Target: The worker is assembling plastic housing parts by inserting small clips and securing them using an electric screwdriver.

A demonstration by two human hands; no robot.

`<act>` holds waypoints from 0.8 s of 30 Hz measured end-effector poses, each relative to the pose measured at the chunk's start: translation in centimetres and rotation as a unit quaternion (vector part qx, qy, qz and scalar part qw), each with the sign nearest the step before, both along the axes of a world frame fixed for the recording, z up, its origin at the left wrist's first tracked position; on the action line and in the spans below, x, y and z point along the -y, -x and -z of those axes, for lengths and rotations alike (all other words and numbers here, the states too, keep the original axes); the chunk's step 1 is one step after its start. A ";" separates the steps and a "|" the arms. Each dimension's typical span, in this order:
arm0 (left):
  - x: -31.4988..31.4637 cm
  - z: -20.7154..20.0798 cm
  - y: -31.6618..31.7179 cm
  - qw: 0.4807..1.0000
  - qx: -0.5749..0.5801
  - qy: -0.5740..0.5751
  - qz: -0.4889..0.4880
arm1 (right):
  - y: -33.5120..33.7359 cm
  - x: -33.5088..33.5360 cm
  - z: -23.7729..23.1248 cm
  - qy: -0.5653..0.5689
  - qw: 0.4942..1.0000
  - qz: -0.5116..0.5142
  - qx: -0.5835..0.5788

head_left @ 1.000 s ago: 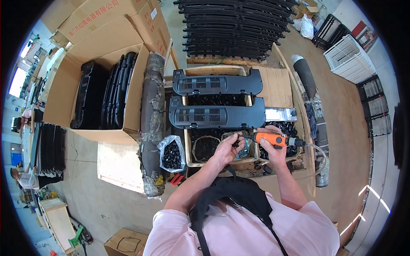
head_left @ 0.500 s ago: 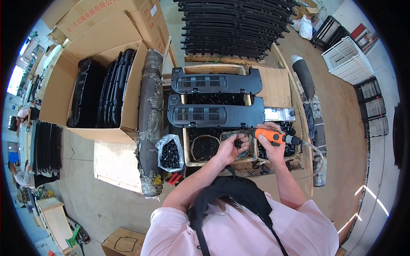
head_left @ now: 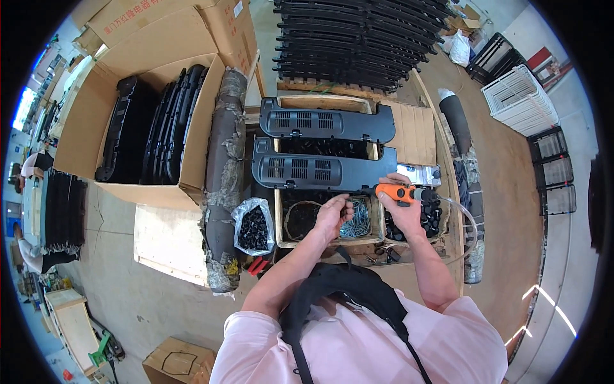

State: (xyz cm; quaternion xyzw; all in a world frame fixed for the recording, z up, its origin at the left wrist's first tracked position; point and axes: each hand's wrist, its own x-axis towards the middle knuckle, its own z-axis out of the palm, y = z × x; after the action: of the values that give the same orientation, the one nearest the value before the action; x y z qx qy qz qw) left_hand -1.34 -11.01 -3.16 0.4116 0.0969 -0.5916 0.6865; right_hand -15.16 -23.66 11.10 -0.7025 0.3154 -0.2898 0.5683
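Driver up at near panel's edge, left hand pulled clear

Change: over the last second the right hand point(head_left: 405, 217) has brought the orange power driver point(head_left: 398, 194) up toward the near black panel point(head_left: 323, 169). Its nose is now by the right-hand clip point(head_left: 366, 190) on that panel's lower edge. Contact or small gap, cannot tell. The left hand point(head_left: 330, 216) has drawn away leftward from the driver nose and closed up; half a second ago its palm was more open with small dark bits in it. More of the silvery screws point(head_left: 359, 221) in the compartment below shows now. Judgement: work looks centred on that clip, with the driver doing the active part and the left hand out of its way.

Hands: well apart from each other. Right is wrapped round the driver body, thumb on the near side, fingers over the far side; a clear hose point(head_left: 469, 221) runs off the back end. Left has fingers curled in, tips close together, just under the panel's lower edge; anything inside is too small to tell.

Panel lies flat across the wooden crate point(head_left: 279, 217), vents up, with a matching far panel point(head_left: 327, 121) beyond it. Left of the crate: plastic bag point(head_left: 254, 229) of small black parts. More black parts point(head_left: 432, 217) sit beneath the driver, to the right of the screws.
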 end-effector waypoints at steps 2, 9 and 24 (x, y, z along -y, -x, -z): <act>0.4 -0.3 -0.5 1.000 -0.007 0.013 -0.003 | -0.7 0.1 -0.7 0.017 0.999 -0.020 -0.039; 1.1 -0.5 -1.2 1.000 -0.020 0.011 -0.003 | -2.5 0.9 -1.3 0.095 0.984 -0.064 -0.136; -0.9 0.5 -0.9 0.999 0.003 0.021 0.039 | -2.4 0.8 -2.7 0.057 0.988 -0.088 -0.115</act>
State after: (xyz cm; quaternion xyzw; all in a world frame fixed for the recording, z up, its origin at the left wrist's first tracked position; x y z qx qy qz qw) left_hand -0.40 -10.15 -3.69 0.4020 0.0659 -0.6189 0.6716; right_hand -12.79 -24.43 13.83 -0.7874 0.2982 -0.1733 0.5109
